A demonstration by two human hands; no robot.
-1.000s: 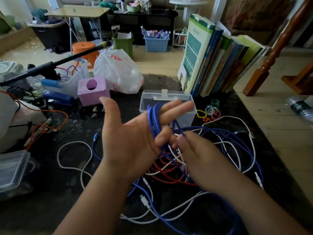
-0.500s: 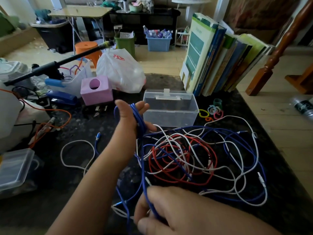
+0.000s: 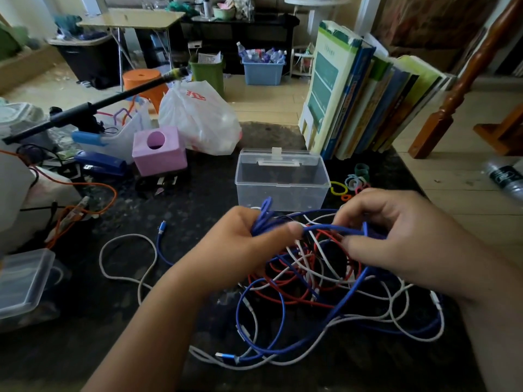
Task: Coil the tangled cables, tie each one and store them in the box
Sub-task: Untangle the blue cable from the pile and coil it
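Blue cable [image 3: 325,229] stretched between both hands.
Left hand [image 3: 240,244] grips the coil; right hand [image 3: 396,236] pinches, feeding slack gently to avoid snagging.

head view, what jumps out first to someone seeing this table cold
The tangle of blue, red and white cables in the middle of the dark table grabs the eye first. Both hands are in it: the left hand grips a bunch of blue loops and the right hand pinches a blue strand. Just behind stands a closed clear plastic box, with leaning books to its right.
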